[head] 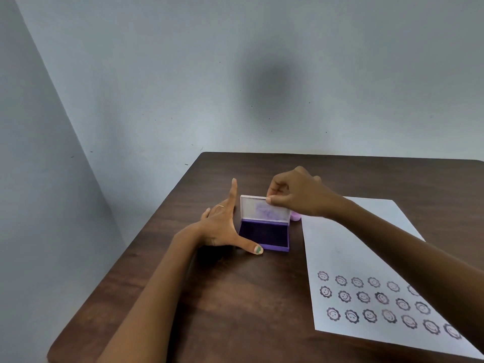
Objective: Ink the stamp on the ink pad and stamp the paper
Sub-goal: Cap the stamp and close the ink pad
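Note:
A purple ink pad (264, 235) lies open on the dark wooden table (235, 297). Its clear lid (258, 209) stands upright, smeared with purple ink. My right hand (296, 192) pinches the lid's top edge between thumb and fingers. My left hand (222, 226) rests flat beside the pad's left side, fingers spread, with the thumb against the front left corner. A small pink stamp (296, 216) peeks out behind the lid, under my right wrist, mostly hidden. The white paper (340, 250) lies to the right, with rows of several flower-face prints (366, 299) near its front edge.
The table stands in a corner, with grey walls (157, 100) behind it and to the left. Its left edge (125, 252) runs diagonally close to my left forearm. My right forearm crosses over the paper's right part.

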